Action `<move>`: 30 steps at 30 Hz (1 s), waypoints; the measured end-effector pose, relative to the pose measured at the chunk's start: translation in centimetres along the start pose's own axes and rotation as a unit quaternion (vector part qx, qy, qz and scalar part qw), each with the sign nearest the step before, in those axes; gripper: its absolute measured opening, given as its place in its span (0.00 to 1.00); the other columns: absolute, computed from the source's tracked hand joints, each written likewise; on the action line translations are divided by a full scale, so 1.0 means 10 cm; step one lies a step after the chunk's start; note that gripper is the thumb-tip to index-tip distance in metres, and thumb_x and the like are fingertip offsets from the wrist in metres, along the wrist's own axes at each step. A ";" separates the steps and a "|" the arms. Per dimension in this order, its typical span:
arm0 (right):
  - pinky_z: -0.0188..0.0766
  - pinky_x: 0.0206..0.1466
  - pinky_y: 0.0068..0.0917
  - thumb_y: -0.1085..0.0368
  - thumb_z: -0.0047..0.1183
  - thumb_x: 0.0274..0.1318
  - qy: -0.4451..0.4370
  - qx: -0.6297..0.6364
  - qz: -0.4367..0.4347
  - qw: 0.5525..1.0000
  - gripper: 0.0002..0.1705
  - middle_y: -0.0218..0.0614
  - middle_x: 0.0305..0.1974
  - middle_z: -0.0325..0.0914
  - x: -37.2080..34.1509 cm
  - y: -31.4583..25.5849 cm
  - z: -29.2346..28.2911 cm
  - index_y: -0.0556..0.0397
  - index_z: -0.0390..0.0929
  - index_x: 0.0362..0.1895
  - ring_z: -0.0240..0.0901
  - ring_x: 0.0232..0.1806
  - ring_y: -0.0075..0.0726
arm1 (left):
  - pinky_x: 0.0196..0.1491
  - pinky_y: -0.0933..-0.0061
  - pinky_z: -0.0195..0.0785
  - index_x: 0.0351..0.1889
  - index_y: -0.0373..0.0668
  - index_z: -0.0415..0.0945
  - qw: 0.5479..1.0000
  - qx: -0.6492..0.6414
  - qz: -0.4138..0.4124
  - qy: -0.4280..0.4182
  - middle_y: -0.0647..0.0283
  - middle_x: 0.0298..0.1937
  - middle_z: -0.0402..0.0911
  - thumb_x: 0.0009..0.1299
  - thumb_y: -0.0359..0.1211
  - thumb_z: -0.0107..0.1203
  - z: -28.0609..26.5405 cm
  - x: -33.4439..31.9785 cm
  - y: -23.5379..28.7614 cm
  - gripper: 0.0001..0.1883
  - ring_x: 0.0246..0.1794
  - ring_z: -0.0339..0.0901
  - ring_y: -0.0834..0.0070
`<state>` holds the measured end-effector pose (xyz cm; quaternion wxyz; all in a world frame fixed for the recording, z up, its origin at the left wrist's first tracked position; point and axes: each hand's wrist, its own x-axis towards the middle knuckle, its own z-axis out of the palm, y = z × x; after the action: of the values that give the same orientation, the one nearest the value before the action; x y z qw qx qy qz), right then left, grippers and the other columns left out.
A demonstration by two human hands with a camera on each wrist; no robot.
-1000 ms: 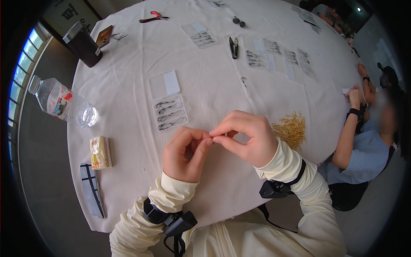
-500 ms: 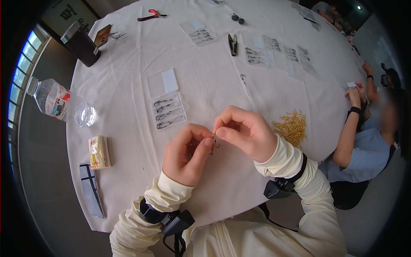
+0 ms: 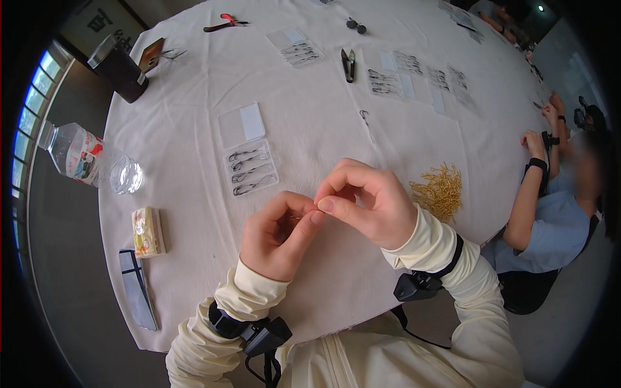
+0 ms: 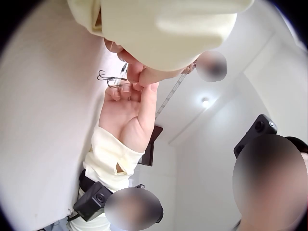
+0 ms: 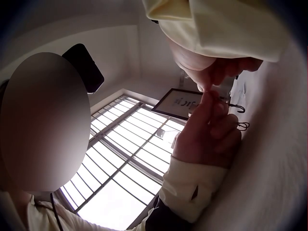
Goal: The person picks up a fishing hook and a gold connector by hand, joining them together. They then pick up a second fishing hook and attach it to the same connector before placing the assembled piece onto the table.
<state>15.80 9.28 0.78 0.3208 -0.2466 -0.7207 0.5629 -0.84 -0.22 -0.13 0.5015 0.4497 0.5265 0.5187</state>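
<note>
Currently pinching hook (image 4: pixel 114 78) in left hand (image 3: pixel 275 236), points-down toward tablecloth (image 3: pixel 343 278); just beside, pinching small piece, hidden, in right hand (image 3: pixel 370 205).

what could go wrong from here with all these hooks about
The dark hooks stick out close beside the left hand and right hand, so a slip might prick the skin. The loose gold pile lies right by the right sleeve; a sweep of that arm could scatter it. The clear box stands open near the left hand, so a knock might spill its contents.
</note>
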 end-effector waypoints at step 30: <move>0.70 0.32 0.24 0.72 0.65 0.47 0.043 -0.175 -0.109 0.978 0.06 0.29 0.29 0.75 0.00 -0.14 -0.02 0.52 0.82 0.31 0.73 0.29 0.28 | 0.35 0.83 0.64 0.39 0.37 0.79 0.998 -0.049 -0.031 0.030 0.68 0.31 0.81 0.74 0.33 0.57 -0.02 0.00 0.08 0.08 0.32 0.72 0.85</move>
<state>16.01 9.05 2.20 0.3629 -0.2432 -0.8159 0.3787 -1.10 -0.24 0.70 0.5229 0.3920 0.5289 0.5415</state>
